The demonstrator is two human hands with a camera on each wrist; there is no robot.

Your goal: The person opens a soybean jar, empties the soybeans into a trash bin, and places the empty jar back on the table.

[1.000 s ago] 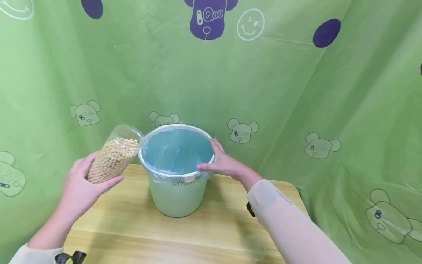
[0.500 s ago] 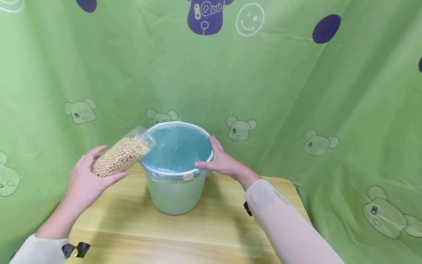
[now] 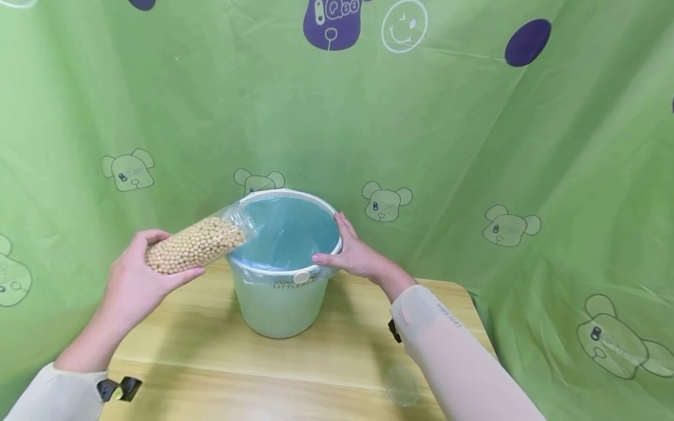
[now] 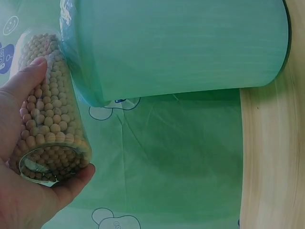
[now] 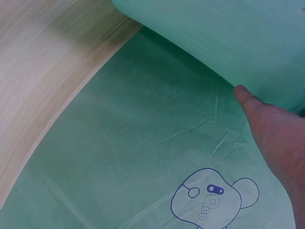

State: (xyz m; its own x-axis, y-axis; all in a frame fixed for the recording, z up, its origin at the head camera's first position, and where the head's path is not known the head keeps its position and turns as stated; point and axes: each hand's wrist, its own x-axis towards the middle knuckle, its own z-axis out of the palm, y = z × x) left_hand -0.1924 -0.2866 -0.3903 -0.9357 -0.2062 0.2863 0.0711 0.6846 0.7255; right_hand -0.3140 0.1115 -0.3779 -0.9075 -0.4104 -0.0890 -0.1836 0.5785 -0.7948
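My left hand (image 3: pixel 136 278) grips the lower part of a clear jar (image 3: pixel 197 244) full of round beige soybeans (image 4: pixel 47 114). The jar lies tilted close to level, its mouth reaching over the left rim of a pale green trash bin (image 3: pixel 281 307). The beans sit near the mouth, and none are seen falling. A thin clear liner bag (image 3: pixel 258 269) is folded over the bin's rim. At the right side of that rim my right hand (image 3: pixel 358 254) holds on, thumb over the edge; some of its fingers are hidden. The right wrist view shows a finger (image 5: pixel 259 112) against the bin's outer wall.
The bin stands on a wooden table (image 3: pixel 295 374). A clear round lid (image 3: pixel 402 386) lies near the table's front, beside the right forearm. A green curtain (image 3: pixel 447 128) printed with bear heads hangs close behind and around the table.
The left hand has tipped the jar from a steep slant to nearly level and shifted its mouth right, over the bin's rim. Inside, the beans have slid toward the mouth. The right hand stays put.
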